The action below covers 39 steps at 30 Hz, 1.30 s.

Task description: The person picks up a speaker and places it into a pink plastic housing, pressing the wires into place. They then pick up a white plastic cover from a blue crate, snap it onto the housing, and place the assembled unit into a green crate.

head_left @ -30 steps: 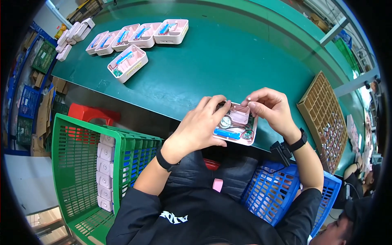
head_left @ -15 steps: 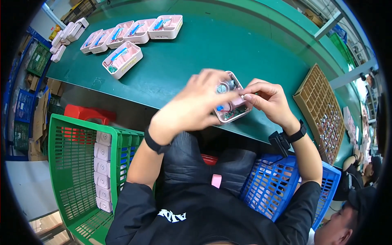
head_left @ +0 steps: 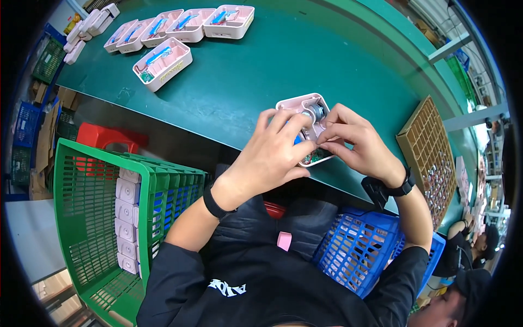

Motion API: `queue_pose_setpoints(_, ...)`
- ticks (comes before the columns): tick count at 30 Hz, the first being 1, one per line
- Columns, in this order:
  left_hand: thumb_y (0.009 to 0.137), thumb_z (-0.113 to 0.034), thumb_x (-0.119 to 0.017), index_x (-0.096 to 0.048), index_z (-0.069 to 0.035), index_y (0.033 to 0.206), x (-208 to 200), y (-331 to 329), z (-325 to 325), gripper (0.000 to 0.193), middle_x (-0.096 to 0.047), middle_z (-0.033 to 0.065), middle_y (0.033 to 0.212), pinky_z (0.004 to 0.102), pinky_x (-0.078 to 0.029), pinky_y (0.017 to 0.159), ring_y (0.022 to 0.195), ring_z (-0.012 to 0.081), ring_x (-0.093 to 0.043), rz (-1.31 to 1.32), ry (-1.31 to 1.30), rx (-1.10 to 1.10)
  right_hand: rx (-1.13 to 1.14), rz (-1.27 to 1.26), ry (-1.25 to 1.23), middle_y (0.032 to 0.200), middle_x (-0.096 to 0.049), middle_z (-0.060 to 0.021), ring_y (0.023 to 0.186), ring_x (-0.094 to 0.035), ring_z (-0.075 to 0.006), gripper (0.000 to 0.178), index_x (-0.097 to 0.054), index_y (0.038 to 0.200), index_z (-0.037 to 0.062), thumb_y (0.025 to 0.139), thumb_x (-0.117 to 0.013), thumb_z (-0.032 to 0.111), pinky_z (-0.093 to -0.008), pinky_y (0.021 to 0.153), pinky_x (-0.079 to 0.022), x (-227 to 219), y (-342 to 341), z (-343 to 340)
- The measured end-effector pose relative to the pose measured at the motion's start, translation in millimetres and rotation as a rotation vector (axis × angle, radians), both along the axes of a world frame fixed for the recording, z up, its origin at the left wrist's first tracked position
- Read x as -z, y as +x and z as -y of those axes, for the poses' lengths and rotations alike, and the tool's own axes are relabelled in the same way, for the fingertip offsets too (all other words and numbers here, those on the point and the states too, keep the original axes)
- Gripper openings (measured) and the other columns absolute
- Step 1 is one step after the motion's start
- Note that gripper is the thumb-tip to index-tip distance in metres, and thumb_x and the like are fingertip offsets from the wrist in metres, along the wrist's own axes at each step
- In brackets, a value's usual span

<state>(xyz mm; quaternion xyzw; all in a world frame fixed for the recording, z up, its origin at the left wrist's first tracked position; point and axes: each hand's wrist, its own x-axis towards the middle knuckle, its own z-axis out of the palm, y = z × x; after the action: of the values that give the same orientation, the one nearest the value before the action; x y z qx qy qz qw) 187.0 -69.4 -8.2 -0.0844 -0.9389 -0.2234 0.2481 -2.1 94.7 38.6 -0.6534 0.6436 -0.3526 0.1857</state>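
Pink case (head_left: 293, 102): under your hands, just by the bench's (head_left: 261, 71) near edge.
Left hand (head_left: 275, 151): bent over the case; can't tell if it grips.
Right hand (head_left: 357, 144): thumb and finger close; can't tell if they pinch.
Inside: you seem busy near the green board (head_left: 311, 158); that calls for a still case, gentle fingers.
Room: green top stretches beyond; other pink cases (head_left: 231, 32) far left, brown box (head_left: 427, 128) right.

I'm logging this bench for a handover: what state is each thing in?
Left hand: fingers curved over the near housing
Right hand: fingertips drawn together; any grasped item unclear
Near housing: open, parts inside
Six other housings: open, blue parts inside
Divided carton: open, partly filled
Green crate: open, holding pale pieces
Blue crate: loaded, contents unclear
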Motion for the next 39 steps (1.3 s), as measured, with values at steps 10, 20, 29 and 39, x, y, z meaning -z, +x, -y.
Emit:
queue_pose_setpoints(10, 0.075, -0.035, -0.092, -0.075, -0.012, 0.114, 39, 13, -11, 0.048, -0.069, 0.0039, 0.102, 0.0409, -0.043, 0.093, 0.094, 0.0230, -0.062, -0.092, 0.225, -0.156, -0.190, -0.295, 0.124, 0.098, -0.058, -0.0097, 0.086, -0.064, -0.0297, 0.015, -0.075, 0.092, 0.0032, 0.080, -0.084, 0.004, -0.0409, 0.073, -0.053, -6, -1, 24)
queue_pose_setpoints(20, 0.079, -0.035, -0.091, -0.074, -0.011, 0.114, 53, 9, -14, 0.046, -0.070, 0.0003, 0.081, 0.0416, -0.045, 0.095, 0.076, 0.0200, -0.064, -0.169, 0.307, -0.120, -0.205, -0.334, 0.160, 0.096, -0.060, -0.0093, 0.085, -0.065, -0.0301, 0.016, -0.075, 0.091, 0.0039, 0.078, -0.085, 0.005, -0.0429, 0.069, -0.052, -9, 3, 22)
queue_pose_setpoints(29, 0.084, -0.031, -0.089, -0.071, -0.012, 0.117, 48, 10, -12, 0.041, -0.069, 0.0009, 0.080, 0.0477, -0.044, 0.109, 0.078, 0.0193, -0.069, -0.030, 0.391, -0.060, -0.178, -0.552, 0.170, 0.094, -0.060, -0.0096, 0.083, -0.065, -0.0304, 0.014, -0.072, 0.087, 0.0041, 0.079, -0.083, 0.006, -0.0431, 0.066, -0.052, -10, 13, 22)
queue_pose_setpoints(39, 0.085, -0.033, -0.088, -0.068, -0.011, 0.120, 47, 11, -10, 0.046, -0.072, 0.0022, 0.084, 0.0529, -0.041, 0.114, 0.085, 0.0225, -0.073, -0.014, 0.390, -0.067, -0.174, -0.513, 0.147, 0.094, -0.059, -0.0098, 0.081, -0.064, -0.0307, 0.016, -0.069, 0.085, 0.0038, 0.079, -0.083, 0.007, -0.0429, 0.066, -0.052, -15, 13, 24)
